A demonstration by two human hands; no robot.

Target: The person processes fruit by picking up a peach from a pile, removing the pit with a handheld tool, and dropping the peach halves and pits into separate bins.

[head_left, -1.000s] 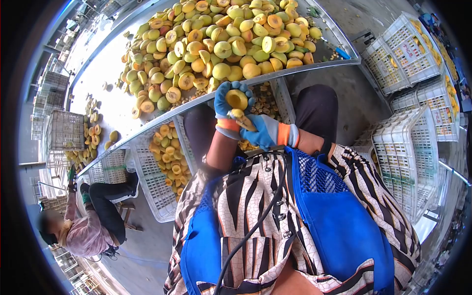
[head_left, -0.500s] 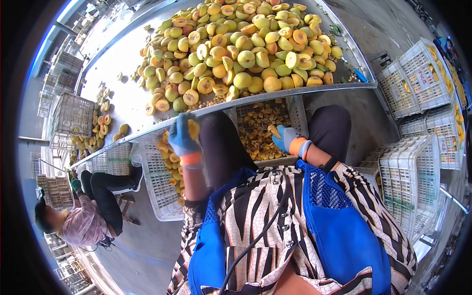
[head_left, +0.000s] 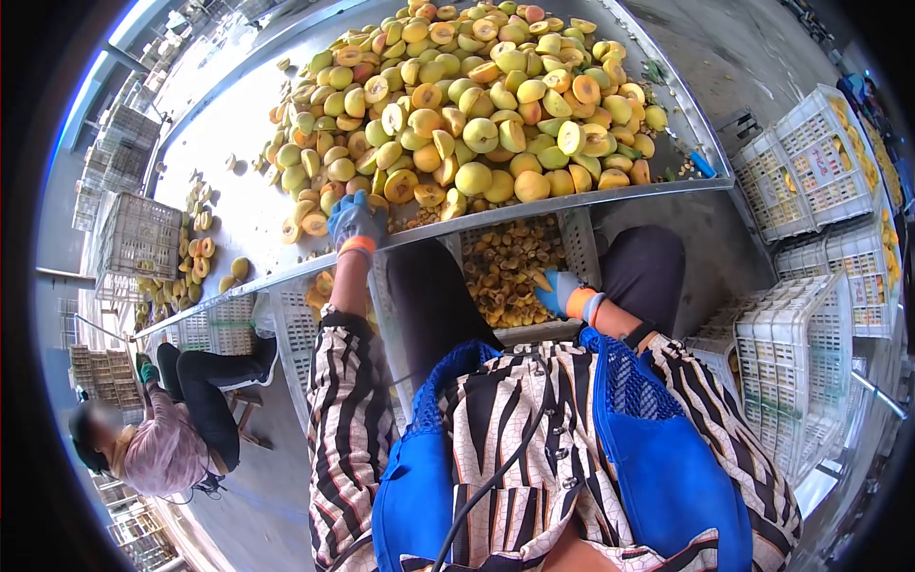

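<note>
Left arm: is stretched forward and upward, nearly straight, in a striped sleeve.
Left hand (head_left: 357,220): is gloved in blue with an orange cuff; the palm is turned down and the fingers are bent.
Right arm: is held low and bent, with the forearm bare.
Right hand (head_left: 560,292): is gloved alike; the fingers are curled closed.

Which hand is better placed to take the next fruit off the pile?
Left. The left hand is up at the table rim, among fruit at the edge of the pile. The right hand sits lower, below the rim, over the crate of pits.
</note>
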